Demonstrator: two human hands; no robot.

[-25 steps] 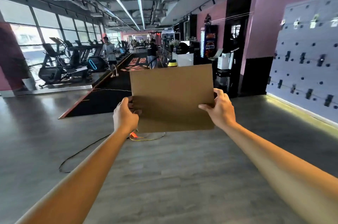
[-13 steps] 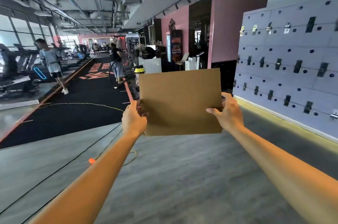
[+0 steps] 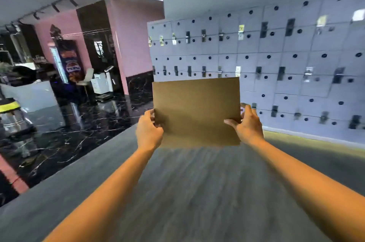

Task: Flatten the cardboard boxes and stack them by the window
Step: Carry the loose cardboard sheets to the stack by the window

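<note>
A flattened brown cardboard box (image 3: 196,111) stands upright in front of me at arm's length, its broad face toward me. My left hand (image 3: 148,130) grips its lower left edge, fingers curled around the side. My right hand (image 3: 246,123) grips its lower right edge, thumb on the front face. No window is in view.
A wall of grey lockers (image 3: 286,64) fills the right side, with a lit strip along its base. A pink pillar (image 3: 136,44) stands ahead, a drinks cooler (image 3: 70,64) and a steel vacuum canister (image 3: 13,117) to the left on dark marble floor. Grey wood floor (image 3: 197,192) lies underfoot.
My view has swung to the right: the gym area and windows have left the frame and the lockers now fill the right. Both hands keep the same hold on the cardboard.
</note>
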